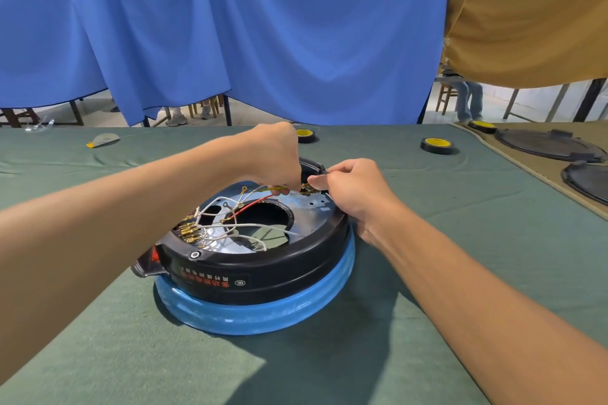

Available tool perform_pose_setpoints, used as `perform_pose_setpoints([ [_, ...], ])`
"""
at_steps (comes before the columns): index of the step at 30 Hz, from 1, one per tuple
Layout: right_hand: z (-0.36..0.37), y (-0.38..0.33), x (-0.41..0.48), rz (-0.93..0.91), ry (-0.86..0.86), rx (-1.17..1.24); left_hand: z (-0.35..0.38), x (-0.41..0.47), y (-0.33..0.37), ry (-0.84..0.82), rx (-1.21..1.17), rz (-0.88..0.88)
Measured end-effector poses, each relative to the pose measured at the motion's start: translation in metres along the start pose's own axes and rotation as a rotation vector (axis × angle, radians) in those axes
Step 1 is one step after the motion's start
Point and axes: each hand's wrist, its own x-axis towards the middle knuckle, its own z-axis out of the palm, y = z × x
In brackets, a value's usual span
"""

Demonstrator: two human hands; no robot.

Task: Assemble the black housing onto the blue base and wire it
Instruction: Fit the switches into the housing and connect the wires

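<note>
Left hand [276, 158] pinches a thin yellow-green wire [263, 188], right hand [355, 194] beside it grips a brass terminal [309, 189] on the round black plastic housing [263, 270] over the glossy blue base [256, 316]

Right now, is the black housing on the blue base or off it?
On. The black housing sits atop the blue base, blue rim showing beneath it. Left hand pinches the yellow-green wire; right hand pinches a brass terminal.

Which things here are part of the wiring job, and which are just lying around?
In the job: black housing, blue base, white wires, yellow-green wire, held by left hand and right hand.
Lying about: tape rolls, black lids, safety glasses.
</note>
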Motion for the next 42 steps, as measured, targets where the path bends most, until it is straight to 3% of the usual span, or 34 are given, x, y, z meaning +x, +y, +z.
perform_pose_setpoints([
  [5, -0.001, 0.001, 0.001, 0.01, -0.004, 0.01, 0.002, 0.003, -0.003, -0.096, -0.011, 0.052],
  [13, -0.003, 0.0, -0.001, 0.022, -0.034, 0.04, 0.023, -0.007, -0.015, 0.222, -0.169, 0.119],
  [20, 0.001, 0.002, -0.003, 0.044, 0.034, 0.13, 0.041, -0.01, -0.014, 0.369, -0.229, 0.109],
  [25, 0.004, 0.001, -0.004, 0.058, 0.05, 0.115, 0.039, -0.008, -0.01, 0.359, -0.197, 0.08],
  [31, 0.004, 0.002, -0.003, 0.075, 0.052, 0.128, 0.025, 0.0, -0.004, 0.205, -0.276, -0.036],
  [38, 0.0, 0.004, 0.0, 0.062, 0.013, 0.078, 0.02, -0.002, -0.009, 0.132, -0.252, 0.029],
  [42, 0.004, 0.004, 0.0, 0.056, 0.036, 0.102, 0.021, -0.008, -0.012, 0.205, -0.201, 0.035],
])
